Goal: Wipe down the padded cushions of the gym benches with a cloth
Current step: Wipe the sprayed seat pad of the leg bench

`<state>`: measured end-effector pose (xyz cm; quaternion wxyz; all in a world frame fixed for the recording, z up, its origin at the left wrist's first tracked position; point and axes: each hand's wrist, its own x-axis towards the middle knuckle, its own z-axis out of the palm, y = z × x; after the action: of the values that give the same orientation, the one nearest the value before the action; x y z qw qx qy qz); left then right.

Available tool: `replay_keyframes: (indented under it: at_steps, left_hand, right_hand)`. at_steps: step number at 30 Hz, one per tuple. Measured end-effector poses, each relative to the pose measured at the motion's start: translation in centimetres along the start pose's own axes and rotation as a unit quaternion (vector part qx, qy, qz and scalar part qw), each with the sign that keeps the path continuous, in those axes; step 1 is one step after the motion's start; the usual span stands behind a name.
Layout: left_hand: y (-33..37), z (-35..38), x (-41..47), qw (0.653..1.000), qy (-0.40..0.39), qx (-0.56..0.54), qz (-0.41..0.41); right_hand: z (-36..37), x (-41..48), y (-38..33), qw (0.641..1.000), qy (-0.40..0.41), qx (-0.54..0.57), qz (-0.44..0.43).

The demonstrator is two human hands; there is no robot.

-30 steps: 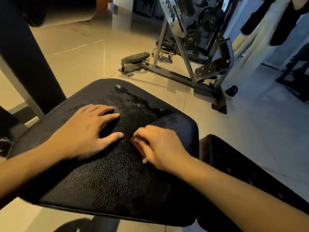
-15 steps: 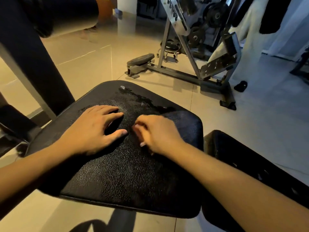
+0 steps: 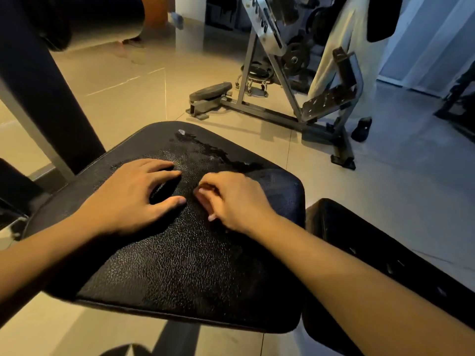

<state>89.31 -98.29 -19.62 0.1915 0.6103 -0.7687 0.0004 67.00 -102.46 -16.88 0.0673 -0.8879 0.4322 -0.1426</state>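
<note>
Subject of inspection: black seat cushion (image 3: 180,265), grained surface, close below the camera. A second cushion (image 3: 372,247) lies just beside it on the right, with a narrow gap between the two.

Left hand (image 3: 128,196): palm down and fingers spread, resting flat on the left half of the seat cushion. It holds nothing. Judged purpose: bracing the pad and taking the person's weight while the other hand works.

Right hand (image 3: 236,201): fingers curled under, knuckles up, close beside the left thumb but apart from it. A smoother, dark blue patch runs from under this hand over the cushion's right far corner. This appears to be the cloth (image 3: 275,186), bunched in the curled fingers. The dark-on-dark tone leaves its edges uncertain.

Surface condition: an irregular glossy streak (image 3: 205,150) crosses the far part of the seat cushion, with a small pale speck (image 3: 181,131) at its far end. It reads as moisture or residue not yet taken up. The near half looks dull.

Assessment: wiping of the seat cushion is under way and incomplete. The far streak and the second cushion remain to be covered.

Surroundings: tiled floor (image 3: 385,188); weight machine (image 3: 282,73) well apart behind.
</note>
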Motion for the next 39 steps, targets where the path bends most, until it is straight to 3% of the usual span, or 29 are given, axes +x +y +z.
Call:
replay_keyframes:
  at_steps: [5, 7, 9, 14, 16, 22, 24, 27, 30, 33, 36, 39]
  left_hand:
    - [-0.1, 0.0, 0.0, 1.0, -0.002, 0.002, -0.004]
    - [-0.2, 0.2, 0.1, 1.0, -0.004, 0.009, -0.002]
    - [-0.2, 0.2, 0.1, 1.0, -0.005, 0.014, -0.003]
    - [-0.2, 0.0, 0.2, 1.0, -0.01, 0.011, 0.003]
    - [-0.3, 0.0, 0.1, 1.0, -0.01, 0.004, 0.001]
    - [-0.3, 0.1, -0.1, 1.0, 0.0, -0.003, -0.003]
    - [-0.3, 0.3, 0.0, 1.0, 0.005, 0.002, 0.0]
    - [-0.3, 0.4, 0.0, 1.0, 0.001, 0.004, -0.004]
    - [-0.3, 0.3, 0.0, 1.0, -0.002, 0.006, -0.004]
    - [-0.4, 0.1, 0.0, 1.0, -0.009, 0.0, -0.004]
    - [-0.4, 0.2, 0.0, 1.0, -0.013, 0.0, -0.004]
    - [-0.3, 0.3, 0.1, 1.0, -0.01, 0.006, -0.002]
  right_hand:
    - [-2.6, -0.6, 10.9, 0.967, 0.073, -0.081, 0.231]
    - [-2.7, -0.9, 12.3, 0.955, 0.083, -0.097, 0.268]
    - [-2.1, -0.3, 10.3, 0.963, 0.075, -0.093, 0.241]
    - [0.3, 0.5, 0.9, 0.999, 0.016, -0.013, 0.044]
    - [0.5, 0.2, 0.6, 1.0, 0.012, -0.019, 0.006]
    - [-2.4, -0.9, 12.3, 0.966, 0.074, -0.095, 0.231]
    - [-2.5, -1.5, 13.9, 0.951, 0.092, -0.123, 0.267]
    - [-1.5, -0.5, 10.8, 0.958, 0.093, -0.14, 0.233]
    - [-0.3, 0.9, 5.2, 0.988, 0.063, -0.063, 0.127]
    - [-0.2, 1.0, 3.1, 0.997, 0.014, -0.07, 0.037]
    - [-1.4, 0.4, 7.8, 0.987, 0.035, -0.07, 0.142]
    - [-3.1, -1.2, 13.3, 0.95, 0.064, -0.146, 0.268]
